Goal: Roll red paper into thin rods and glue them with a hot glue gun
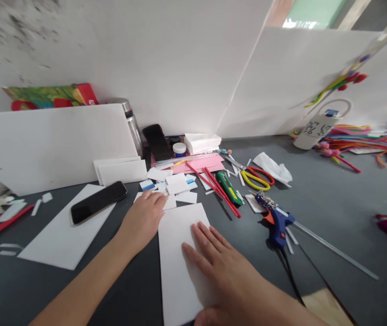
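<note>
A white rectangular board [176,258] lies lengthwise on the dark table in front of me. My right hand [217,258] rests on it, fingers stretched out and lying flat. At the board's far left corner is my left hand [147,215], its fingers bent down over small white cut pieces [177,184]; whether it holds one is hidden. Several of these pieces lie in a loose pile just beyond the board, a few with blue strips. To the left, a black phone [99,202] lies on another white sheet [57,240].
Right of the board lie red sticks [221,192], a green utility knife [229,188], scissors [256,177] and a blue glue gun [279,226] with its cord. A large white panel [54,145] and a steel flask [133,129] stand behind. Colourful pipe cleaners [370,140] lie far right.
</note>
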